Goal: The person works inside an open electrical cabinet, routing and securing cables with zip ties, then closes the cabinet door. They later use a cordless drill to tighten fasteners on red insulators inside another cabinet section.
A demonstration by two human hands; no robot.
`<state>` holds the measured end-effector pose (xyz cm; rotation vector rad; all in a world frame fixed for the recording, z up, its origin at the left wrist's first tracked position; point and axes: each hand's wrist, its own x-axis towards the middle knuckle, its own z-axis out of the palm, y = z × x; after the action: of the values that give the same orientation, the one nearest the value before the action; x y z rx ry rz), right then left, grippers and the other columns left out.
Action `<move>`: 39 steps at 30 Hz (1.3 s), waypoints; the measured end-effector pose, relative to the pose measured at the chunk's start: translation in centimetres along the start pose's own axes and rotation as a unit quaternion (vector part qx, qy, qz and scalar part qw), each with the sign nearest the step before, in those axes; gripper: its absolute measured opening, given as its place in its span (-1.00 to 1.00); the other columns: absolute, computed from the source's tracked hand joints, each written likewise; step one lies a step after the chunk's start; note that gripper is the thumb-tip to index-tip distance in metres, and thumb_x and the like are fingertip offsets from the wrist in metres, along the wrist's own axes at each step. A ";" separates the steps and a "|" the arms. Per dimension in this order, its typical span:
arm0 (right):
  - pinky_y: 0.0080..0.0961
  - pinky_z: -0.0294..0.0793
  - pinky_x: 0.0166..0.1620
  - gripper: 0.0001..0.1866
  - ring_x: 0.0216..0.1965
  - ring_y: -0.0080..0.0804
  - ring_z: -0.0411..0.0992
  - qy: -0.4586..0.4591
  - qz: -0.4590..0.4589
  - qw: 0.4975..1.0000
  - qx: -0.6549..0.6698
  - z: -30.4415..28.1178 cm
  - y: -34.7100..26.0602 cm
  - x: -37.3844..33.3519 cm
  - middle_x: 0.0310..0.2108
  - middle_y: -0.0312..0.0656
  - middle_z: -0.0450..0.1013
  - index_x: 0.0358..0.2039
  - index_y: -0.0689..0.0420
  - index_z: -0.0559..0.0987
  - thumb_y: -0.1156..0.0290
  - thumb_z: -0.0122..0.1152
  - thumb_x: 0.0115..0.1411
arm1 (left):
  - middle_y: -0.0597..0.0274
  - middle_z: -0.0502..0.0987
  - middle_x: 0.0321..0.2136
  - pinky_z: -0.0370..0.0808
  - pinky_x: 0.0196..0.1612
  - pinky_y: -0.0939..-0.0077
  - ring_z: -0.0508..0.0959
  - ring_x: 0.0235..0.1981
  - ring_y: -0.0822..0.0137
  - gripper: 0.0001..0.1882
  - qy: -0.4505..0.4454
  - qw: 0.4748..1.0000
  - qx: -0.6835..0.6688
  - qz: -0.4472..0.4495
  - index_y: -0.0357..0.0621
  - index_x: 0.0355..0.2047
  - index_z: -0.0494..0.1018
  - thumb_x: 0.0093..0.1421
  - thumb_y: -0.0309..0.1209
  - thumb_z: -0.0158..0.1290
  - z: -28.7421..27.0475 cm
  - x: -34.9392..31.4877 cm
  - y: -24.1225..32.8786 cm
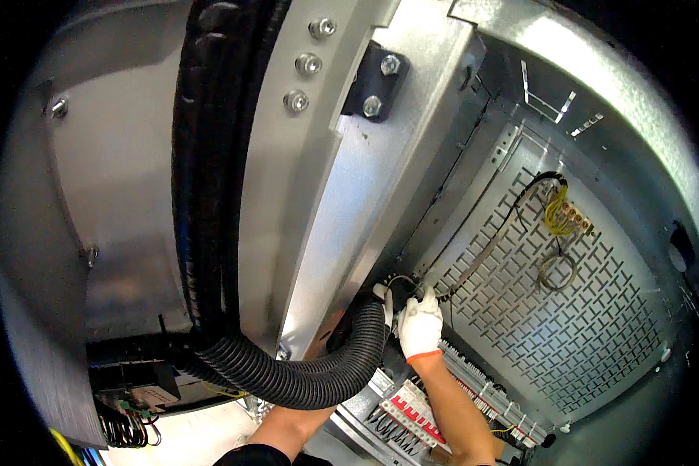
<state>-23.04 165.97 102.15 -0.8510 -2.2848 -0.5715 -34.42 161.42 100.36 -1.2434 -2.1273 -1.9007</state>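
Note:
My right hand (421, 328), in a white glove with an orange cuff, reaches into the metal cabinet. Its fingers are closed near some thin dark wires (401, 279); what lies between them is too small to make out. My left forearm (291, 427) passes beneath thick black corrugated conduit (303, 382). Only a bit of white glove on my left hand (381, 293) shows past the conduit's upper end, beside my right hand; its fingers are hidden. From the wires, a dark cable (489, 250) runs up along the perforated back plate.
A perforated metal plate (598, 334) carries a terminal bar (576, 216) with yellow wires and a coiled wire loop (558, 273). Breakers with red levers (413, 410) sit below my hands. A bolted metal post (307, 194) and thick black sleeved cables (213, 155) stand at left.

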 end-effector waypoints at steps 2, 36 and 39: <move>-0.11 0.49 -0.07 -0.82 -0.11 0.11 0.47 0.022 0.002 0.999 -0.024 -0.4 0.2 0.1 0.06 0.20 0.39 -0.40 0.24 0.57 0.37 0.21 0.09 | -0.03 0.56 -0.16 0.53 -0.11 0.24 0.60 -0.22 -0.03 -0.77 0.000 1.000 -0.004 0.003 -0.15 -0.11 0.55 0.23 -0.41 0.10 0.1 -0.1 0.4; -0.09 0.55 -0.11 -0.85 -0.20 0.13 0.54 -0.008 0.089 0.975 0.204 0.8 2.1 -0.1 -0.22 0.10 0.55 -0.36 0.24 0.53 0.42 0.18 0.14 | -0.08 0.53 -0.18 0.53 -0.15 0.34 0.59 -0.26 0.06 -0.73 -0.150 0.986 -0.036 -0.059 -0.26 -0.08 0.52 0.19 -0.51 0.13 -2.4 1.8 3.9; -0.07 0.55 -0.12 -0.74 -0.21 0.17 0.55 -0.031 0.152 0.960 0.232 -0.5 -0.7 2.0 -0.25 0.17 0.56 -0.28 0.22 0.49 0.29 0.24 0.15 | -0.01 0.56 -0.20 0.52 -0.15 0.37 0.58 -0.26 0.18 -0.60 0.006 0.992 -0.120 -0.031 -0.33 0.01 0.40 0.16 -0.57 0.17 0.4 1.2 -1.1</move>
<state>-24.46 166.03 103.77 -0.9582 -2.1510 0.1287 -35.63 162.45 99.97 -1.2115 -2.0015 -2.2386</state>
